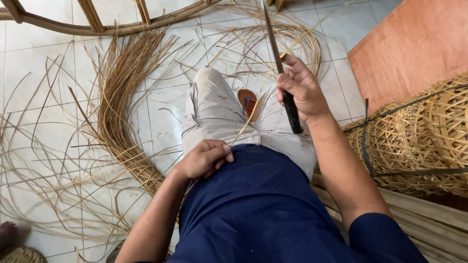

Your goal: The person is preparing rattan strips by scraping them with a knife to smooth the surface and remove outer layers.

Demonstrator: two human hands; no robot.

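**Inspector:** Gripping what, and where does it sit?

**Worker:** My right hand (303, 89) is closed around the dark handle of one long knife (282, 73), blade up and tilted away from me, above my right thigh. My left hand (204, 158) is closed at my lap, pinching one thin rattan strip (246, 125). That strip runs from my left fingers up across my trousers (214, 112) toward the knife hand.

**Inspector:** Step in hand?

**Worker:** As I judge it, I am drawing the strip against the blade to thin or smooth it. The next pull calls for steady tension from the left hand and a blade held at a constant angle, or the strip may nick or split.

**Inspector:** Count the rest.

**Worker:** One sandal (247, 102) shows between my knees. One large sheaf of rattan strips (122, 107) curves over the tiled floor (29, 63) to my left, with loose strands too many to count. One coil of strips (287, 34) lies ahead. Woven baskets (419, 141), tied with dark strapping, lie at my right; I cannot tell how many. One curved rattan frame (117, 27) sits at the top edge, one orange-brown board (414, 48) to the right.
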